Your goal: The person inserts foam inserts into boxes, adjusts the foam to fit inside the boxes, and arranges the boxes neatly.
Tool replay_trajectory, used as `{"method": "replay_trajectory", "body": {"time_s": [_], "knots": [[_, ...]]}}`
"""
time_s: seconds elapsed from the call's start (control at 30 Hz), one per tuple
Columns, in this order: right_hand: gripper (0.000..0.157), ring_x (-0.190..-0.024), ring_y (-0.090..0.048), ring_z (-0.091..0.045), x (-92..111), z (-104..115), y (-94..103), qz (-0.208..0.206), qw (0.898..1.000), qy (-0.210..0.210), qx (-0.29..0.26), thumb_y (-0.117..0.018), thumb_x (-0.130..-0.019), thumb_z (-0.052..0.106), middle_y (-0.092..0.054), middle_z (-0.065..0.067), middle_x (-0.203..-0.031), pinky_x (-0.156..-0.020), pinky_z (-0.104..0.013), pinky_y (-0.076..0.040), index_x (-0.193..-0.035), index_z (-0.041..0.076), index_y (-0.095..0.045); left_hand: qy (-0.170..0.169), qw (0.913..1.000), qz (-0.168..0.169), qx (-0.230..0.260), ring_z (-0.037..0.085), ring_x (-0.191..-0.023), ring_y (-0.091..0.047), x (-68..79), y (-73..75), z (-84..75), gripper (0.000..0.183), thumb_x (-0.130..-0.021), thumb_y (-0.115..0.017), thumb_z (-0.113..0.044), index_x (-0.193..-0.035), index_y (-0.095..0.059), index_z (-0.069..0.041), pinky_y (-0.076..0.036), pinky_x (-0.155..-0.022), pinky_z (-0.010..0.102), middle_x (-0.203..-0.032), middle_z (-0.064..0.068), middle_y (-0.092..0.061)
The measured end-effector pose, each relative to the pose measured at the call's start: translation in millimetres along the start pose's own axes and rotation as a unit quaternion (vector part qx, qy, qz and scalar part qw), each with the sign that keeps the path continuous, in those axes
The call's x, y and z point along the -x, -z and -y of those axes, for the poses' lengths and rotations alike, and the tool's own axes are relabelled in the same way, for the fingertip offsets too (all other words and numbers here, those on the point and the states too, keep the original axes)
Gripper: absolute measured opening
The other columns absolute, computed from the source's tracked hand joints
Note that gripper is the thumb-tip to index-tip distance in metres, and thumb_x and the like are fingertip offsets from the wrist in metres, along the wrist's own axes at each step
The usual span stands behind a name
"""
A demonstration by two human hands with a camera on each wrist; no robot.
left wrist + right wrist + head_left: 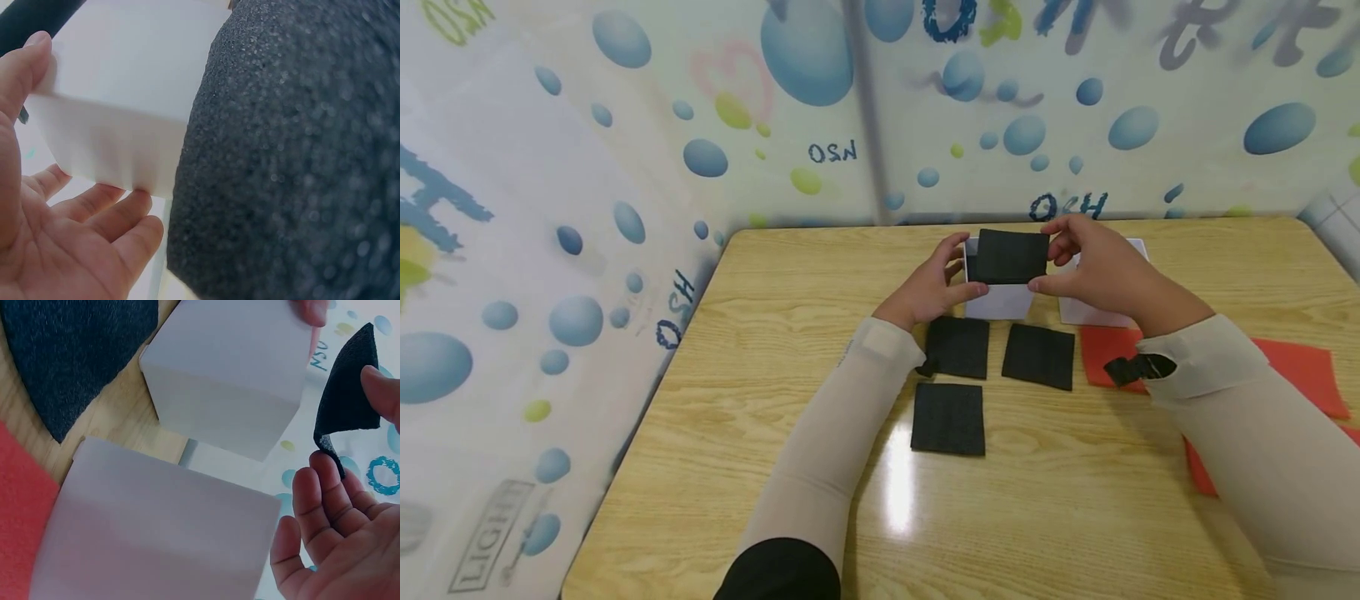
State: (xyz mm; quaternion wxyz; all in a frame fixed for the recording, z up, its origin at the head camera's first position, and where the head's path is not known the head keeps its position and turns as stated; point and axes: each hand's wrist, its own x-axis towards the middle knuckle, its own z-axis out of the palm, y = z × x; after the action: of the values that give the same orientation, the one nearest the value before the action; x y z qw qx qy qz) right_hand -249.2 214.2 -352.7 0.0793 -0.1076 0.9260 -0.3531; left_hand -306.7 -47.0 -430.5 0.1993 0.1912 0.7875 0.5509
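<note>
My left hand (928, 287) grips the left white box (997, 304) at its left side. In the left wrist view, its thumb lies on one face of the box and the fingertips touch another edge. Over that box's opening, my right hand (1101, 262) pinches a black felt square (1013, 256). The right wrist view shows this felt (347, 387) bent between thumb and fingertips. Some dark material shows inside the box beside it; how much lies inside is hidden. A second white box (1093, 312) stands to the right, partly covered by my right hand.
Several black felt squares lie in front of the left box, one of them nearest me (948, 419). Red felt pieces (1303, 379) lie to the right, partly under my right forearm. A patterned wall covering (925, 125) rises behind the wooden table (715, 433).
</note>
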Motion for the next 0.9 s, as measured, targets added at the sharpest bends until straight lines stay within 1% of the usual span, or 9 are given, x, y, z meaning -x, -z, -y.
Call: {"method": "replay_trajectory", "body": {"time_s": [0.1, 0.17, 0.4, 0.53, 0.77, 0.9], "knots": [[0.082, -0.121, -0.053, -0.040, -6, 0, 0.0, 0.002, 1.000, -0.004, 0.014, -0.084, -0.092, 0.034, -0.055, -0.022, -0.130, -0.100, -0.057, -0.047, -0.152, 0.003, -0.039, -0.003, 1.0000, 0.002, -0.001, 0.032, -0.161, -0.025, -0.5, -0.1, 0.0, 0.096, -0.097, -0.080, -0.026, -0.168, -0.015, -0.028, -0.034, -0.126, 0.047, -0.174, 0.007, -0.022], [0.082, -0.120, -0.053, -0.039, -10, 0, -0.3, 0.003, 1.000, -0.005, 0.023, -0.084, -0.091, 0.035, -0.055, -0.022, -0.129, -0.100, -0.058, -0.047, -0.152, 0.003, -0.039, -0.003, 1.0000, 0.002, -0.002, 0.032, -0.161, -0.026, -0.5, -0.1, -0.2, 0.096, -0.097, -0.080, -0.026, -0.168, -0.015, -0.029, -0.034, -0.126, 0.047, -0.174, 0.006, -0.022], [0.080, -0.119, -0.052, -0.039, -21, 3, -1.1, 0.013, 0.999, -0.007, 0.041, -0.085, -0.091, 0.030, -0.055, -0.021, -0.128, -0.101, -0.058, -0.049, -0.152, 0.003, -0.040, -0.003, 0.9999, 0.005, -0.008, 0.031, -0.161, -0.026, 0.6, 0.5, -0.5, 0.096, -0.097, -0.079, -0.029, -0.168, -0.015, -0.030, -0.032, -0.127, 0.046, -0.175, 0.006, -0.019], [0.082, -0.121, -0.051, -0.041, -24, 5, -1.1, 0.025, 0.999, -0.012, 0.045, -0.084, -0.091, 0.031, -0.054, -0.022, -0.132, -0.101, -0.060, -0.048, -0.153, 0.002, -0.038, -0.004, 0.9999, 0.006, -0.013, 0.030, -0.161, -0.026, 1.1, 0.8, -0.4, 0.094, -0.098, -0.078, -0.031, -0.167, -0.015, -0.031, -0.032, -0.127, 0.045, -0.175, 0.006, -0.020], [0.085, -0.124, -0.050, -0.042, -27, 9, -1.3, 0.041, 0.998, -0.017, 0.050, -0.083, -0.092, 0.031, -0.052, -0.023, -0.136, -0.102, -0.061, -0.047, -0.156, 0.002, -0.036, -0.009, 0.9999, 0.013, 0.003, 0.030, -0.162, -0.024, 2.1, 1.2, -2.6, 0.094, -0.099, -0.077, -0.028, -0.169, -0.014, -0.028, -0.032, -0.127, 0.046, -0.176, 0.007, -0.017], [0.086, -0.125, -0.050, -0.043, -29, 11, -1.4, 0.049, 0.997, -0.022, 0.057, -0.084, -0.091, 0.031, -0.052, -0.024, -0.137, -0.103, -0.062, -0.048, -0.156, 0.002, -0.035, -0.008, 0.9999, 0.013, 0.002, 0.030, -0.162, -0.024, 3.6, 1.6, -4.3, 0.095, -0.099, -0.077, -0.028, -0.169, -0.013, -0.026, -0.032, -0.127, 0.046, -0.176, 0.007, -0.017]]}}
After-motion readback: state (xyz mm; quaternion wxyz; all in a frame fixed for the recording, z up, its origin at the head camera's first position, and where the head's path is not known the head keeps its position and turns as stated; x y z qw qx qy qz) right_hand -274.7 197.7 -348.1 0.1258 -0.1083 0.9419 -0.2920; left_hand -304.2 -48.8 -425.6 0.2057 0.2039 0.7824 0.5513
